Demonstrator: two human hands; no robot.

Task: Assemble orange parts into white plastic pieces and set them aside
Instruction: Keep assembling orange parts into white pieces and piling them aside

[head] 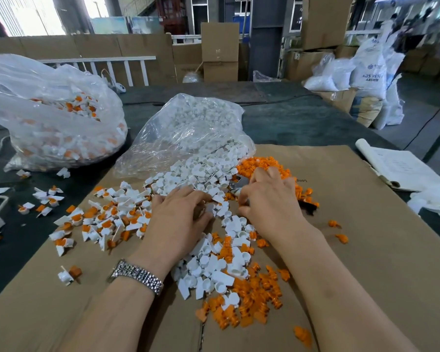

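Observation:
Loose white plastic pieces and orange parts lie mixed on the cardboard sheet between my forearms. More white pieces spill from a clear bag, beside a heap of orange parts. Assembled white-and-orange pieces are piled to the left. My left hand pinches a white piece between thumb and fingers. My right hand is curled close beside it, fingertips together; what they hold is hidden.
A big clear bag of assembled pieces sits at the far left on the dark table. A grey metal object pokes out under my right fingers. Papers and a white cloth lie at right.

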